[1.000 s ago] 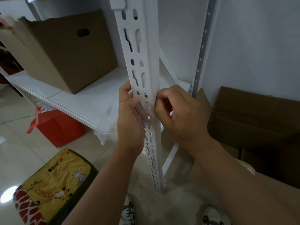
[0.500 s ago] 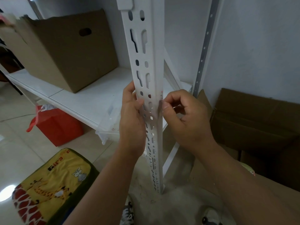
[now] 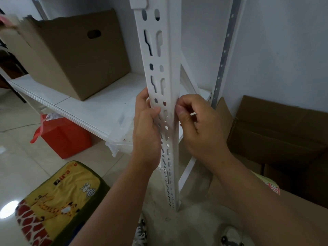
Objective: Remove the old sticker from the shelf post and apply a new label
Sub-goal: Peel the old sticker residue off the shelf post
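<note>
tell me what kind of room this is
Probably a storeroom or stockroom: a white slotted shelf post, a cardboard box on the shelf, and flattened cartons leaning against the wall.

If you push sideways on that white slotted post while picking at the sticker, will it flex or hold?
Probably holds: the shelf post looks like folded metal, with the left hand steadying it. The sticker under the right hand seems thin, likely tearing in bits.

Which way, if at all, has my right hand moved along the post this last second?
No. The right hand still pinches the right edge of the shelf post, level with the same pair of small holes; only the camera shifted.
</note>
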{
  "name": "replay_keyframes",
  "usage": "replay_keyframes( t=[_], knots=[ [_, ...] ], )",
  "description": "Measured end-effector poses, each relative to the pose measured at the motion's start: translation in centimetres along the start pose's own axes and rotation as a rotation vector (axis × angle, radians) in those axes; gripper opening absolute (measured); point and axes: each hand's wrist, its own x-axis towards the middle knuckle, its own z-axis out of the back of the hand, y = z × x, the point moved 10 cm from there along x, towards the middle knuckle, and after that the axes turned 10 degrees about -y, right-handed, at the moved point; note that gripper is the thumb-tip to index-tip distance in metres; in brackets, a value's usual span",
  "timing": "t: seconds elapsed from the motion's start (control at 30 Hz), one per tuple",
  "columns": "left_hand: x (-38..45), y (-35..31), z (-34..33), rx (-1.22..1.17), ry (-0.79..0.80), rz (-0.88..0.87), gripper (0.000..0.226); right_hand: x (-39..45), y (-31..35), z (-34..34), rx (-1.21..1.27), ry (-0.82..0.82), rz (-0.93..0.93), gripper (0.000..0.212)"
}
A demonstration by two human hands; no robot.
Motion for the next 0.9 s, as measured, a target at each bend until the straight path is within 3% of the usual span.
replay_keyframes(
  t=[0.17,0.37,0.47,0.57,0.63,0.77,0.9],
  knots=[
    [-0.1,0.2,0.2,0.011,-0.023,0.013,0.039,-2.3,-0.5,-1.5,-0.051,0.275,0.013,0.015],
    [-1.1,-0.9,-0.2,0.300,-0.103,-0.143,0.058,-2.1,-2.9,0.9,0.285,0.180,-0.391,0.010],
    [-3.0,-2.8,-0.2,0.566,-0.236,-0.413,0.067,-2.8,-3.4,0.8,0.539,0.205,-0.580,0.017],
    [-5.0,-4.5,-1.3,0.785,-0.280,-0.786,0.046,-3.2,-3.7,0.4,0.759,0.216,-0.745,0.024],
    [-5.8,-4.9,-1.7,0.814,-0.280,-0.907,0.032,-3.2,-3.7,0.2,0.869,0.215,-0.799,0.026],
    [-6.2,-4.6,-2.8,0.828,-0.160,-0.949,0.024,-3.4,-3.4,0.0,0.973,0.227,-0.829,0.030],
    [-5.2,-3.8,-2.4,0.740,-0.102,-0.780,0.024,-3.4,-3.0,-0.3,1.014,0.259,-0.823,0.031]
  ],
)
